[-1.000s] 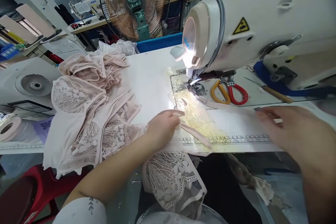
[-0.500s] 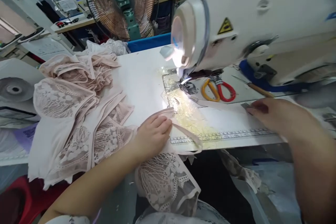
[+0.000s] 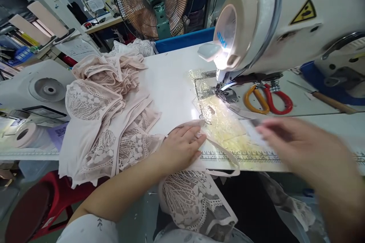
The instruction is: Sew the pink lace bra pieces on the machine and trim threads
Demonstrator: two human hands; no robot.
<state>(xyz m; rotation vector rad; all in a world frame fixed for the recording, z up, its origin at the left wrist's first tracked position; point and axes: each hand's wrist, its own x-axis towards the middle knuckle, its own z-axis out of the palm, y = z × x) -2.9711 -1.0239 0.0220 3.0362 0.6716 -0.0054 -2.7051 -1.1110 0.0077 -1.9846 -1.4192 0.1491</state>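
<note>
The left sleeve (image 3: 88, 231) is short and white — with a small dark sprig print (image 3: 99, 223). The legwear (image 3: 251, 205) is black. The left hand (image 3: 181, 146) and the blurred right hand (image 3: 293, 138) are both bare.

The garment (image 3: 186, 201) is sheer, textured lace cloth, the tabletop (image 3: 168, 79) smooth and glossy, its plastic film (image 3: 222, 121) wrinkled and shiny.

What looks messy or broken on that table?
The yellowish patch near the sewing machine looks odd: it's crinkled and ragged, like old tape, while the white table beside it looks smooth. Lace hangs over the edge below the left hand, but nothing looks spilled.
</note>
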